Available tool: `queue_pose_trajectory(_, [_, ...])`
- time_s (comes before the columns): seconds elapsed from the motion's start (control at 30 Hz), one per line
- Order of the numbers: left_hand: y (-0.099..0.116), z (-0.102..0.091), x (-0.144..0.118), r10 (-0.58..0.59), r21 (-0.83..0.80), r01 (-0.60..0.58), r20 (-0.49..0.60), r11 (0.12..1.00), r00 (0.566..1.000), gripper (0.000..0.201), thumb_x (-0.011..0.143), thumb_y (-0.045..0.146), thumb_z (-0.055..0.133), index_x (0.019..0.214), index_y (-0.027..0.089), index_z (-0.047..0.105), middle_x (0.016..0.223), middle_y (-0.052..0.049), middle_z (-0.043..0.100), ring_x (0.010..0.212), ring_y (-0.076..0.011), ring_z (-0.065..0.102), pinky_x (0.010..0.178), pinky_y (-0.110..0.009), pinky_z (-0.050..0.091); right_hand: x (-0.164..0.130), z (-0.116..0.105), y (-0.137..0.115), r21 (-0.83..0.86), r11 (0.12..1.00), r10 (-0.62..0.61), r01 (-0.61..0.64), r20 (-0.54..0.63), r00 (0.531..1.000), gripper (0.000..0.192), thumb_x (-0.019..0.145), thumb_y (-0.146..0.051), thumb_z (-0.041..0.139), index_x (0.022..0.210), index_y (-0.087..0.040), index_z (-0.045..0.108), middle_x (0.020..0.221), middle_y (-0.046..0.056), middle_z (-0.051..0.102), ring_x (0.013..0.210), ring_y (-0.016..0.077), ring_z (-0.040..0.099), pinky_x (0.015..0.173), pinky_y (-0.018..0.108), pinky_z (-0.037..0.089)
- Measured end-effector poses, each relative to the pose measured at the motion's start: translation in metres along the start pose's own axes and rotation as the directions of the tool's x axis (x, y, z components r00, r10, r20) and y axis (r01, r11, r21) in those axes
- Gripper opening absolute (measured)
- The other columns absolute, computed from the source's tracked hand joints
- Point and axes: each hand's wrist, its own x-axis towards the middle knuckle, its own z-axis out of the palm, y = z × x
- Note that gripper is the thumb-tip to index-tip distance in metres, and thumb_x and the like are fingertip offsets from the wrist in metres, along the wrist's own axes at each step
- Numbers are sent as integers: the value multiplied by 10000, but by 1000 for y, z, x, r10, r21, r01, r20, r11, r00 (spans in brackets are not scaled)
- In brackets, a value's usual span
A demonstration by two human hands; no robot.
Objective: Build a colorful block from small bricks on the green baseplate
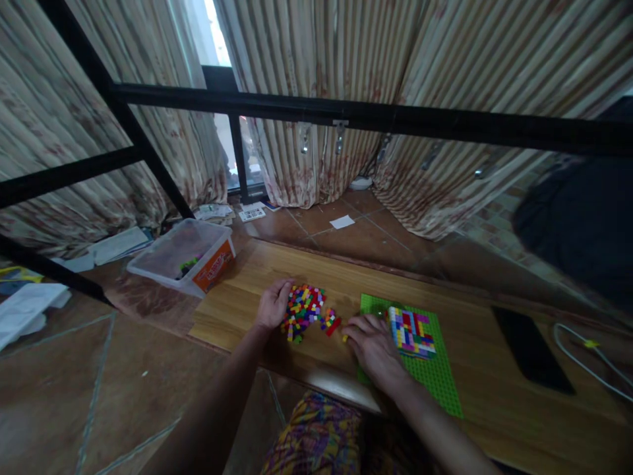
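A low wooden desk (pixel 237 310) is seen from above, with a loose heap of small coloured bricks (pixel 302 310) lying on it between the two hands. The left hand (pixel 273 305) is laid against the heap's left edge, its fingers curled loosely round the pile rather than closed on any one brick, so its grip is taken to be apart. The right hand (pixel 374 348) rests palm down on the near left corner of the green baseplate (pixel 438 376), fingertips pointing toward a small cluster of bricks (pixel 330 321) just beside the heap; a yellow brick (pixel 345 338) shows at the fingertips, but whether it is pinched cannot be told. A partly built multicoloured panel (pixel 411 332) stands on the baseplate, just right of that hand. The step in hand is judged to be the picking of a brick from the heap, the panel being only partly filled. The next move would call for a single brick to be isolated, pinched between thumb and finger, and carried across to an open row, studs aligned before pressing. A clear plastic box (pixel 185 257) sits on the floor beyond the desk's left end, and a dark phone (pixel 531 349) lies on the desk well apart at the right.
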Motion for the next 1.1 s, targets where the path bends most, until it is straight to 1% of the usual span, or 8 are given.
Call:
queue_pose_trajectory(0.2, [-1, -1, 1, -30, 12, 30, 0, 999, 1000, 401, 895, 465, 457, 1038, 186, 707, 1098, -76, 720, 1070, -229, 638, 991, -339, 457, 0, 6, -2, 43, 998, 42, -43, 15, 999, 129, 882, -127, 599, 856, -220, 685, 864, 29, 678, 901, 219, 547, 829, 357, 428])
queue_pose_trajectory(0.27, [-2, -1, 1, -33, 14, 33, 2, 999, 999, 416, 887, 483, 463, 1042, 183, 706, 1095, -79, 720, 1064, -231, 640, 984, -334, 460, -3, -1, -4, 104, 993, 54, -52, -18, 998, 134, 896, -137, 584, 850, -217, 681, 849, 26, 675, 877, 210, 551, 815, 348, 432])
queue_pose_trajectory(0.33, [-3, -1, 2, -25, 12, 25, 7, 1000, 1000, 428, 882, 491, 462, 1047, 179, 704, 1091, -81, 721, 1060, -232, 642, 979, -329, 462, -8, -13, 1, 174, 983, 67, -51, -89, 994, 146, 923, -166, 552, 895, -225, 682, 880, 25, 680, 880, 203, 559, 815, 342, 436])
queue_pose_trajectory(0.43, [-3, -1, 2, -30, 10, 30, 6, 1000, 1000, 429, 873, 494, 467, 1039, 178, 704, 1094, -84, 721, 1069, -238, 638, 984, -333, 459, -16, -36, 24, 225, 970, 146, -95, -221, 964, 172, 952, -251, 513, 959, -252, 684, 944, 34, 684, 923, 215, 576, 835, 360, 443])
queue_pose_trajectory(0.53, [0, -2, 2, -48, 21, 48, -7, 999, 999, 424, 861, 500, 483, 1022, 178, 707, 1091, -90, 723, 1065, -248, 640, 983, -347, 462, -19, -54, 60, 258, 939, 298, -227, -282, 912, 231, 956, -306, 468, 954, -253, 692, 952, 45, 680, 934, 220, 593, 855, 376, 454])
queue_pose_trajectory(0.67, [1, -2, 2, -52, 22, 52, 1, 998, 999, 430, 856, 505, 485, 1017, 175, 708, 1080, -94, 727, 1056, -250, 643, 981, -354, 466, -15, -55, 94, 298, 904, 391, -306, -289, 874, 260, 921, -343, 466, 898, -245, 706, 938, 42, 693, 940, 219, 611, 869, 371, 468])
queue_pose_trajectory(0.87, [-1, -2, 3, -50, 36, 50, -2, 998, 999, 438, 861, 506, 474, 1027, 174, 705, 1095, -90, 721, 1077, -253, 634, 984, -354, 466, -11, -42, 100, 317, 912, 337, -259, -221, 915, 252, 912, -280, 468, 904, -237, 716, 934, 38, 679, 924, 200, 610, 852, 340, 472])
queue_pose_trajectory(1.1, [-3, -3, 3, -51, 35, 51, 4, 998, 999, 454, 862, 516, 479, 1032, 156, 698, 1107, -108, 714, 1088, -262, 629, 1002, -369, 456, -12, -41, 101, 329, 915, 315, -236, -215, 924, 242, 912, -264, 488, 898, -237, 728, 941, 39, 682, 934, 201, 612, 849, 342, 475])
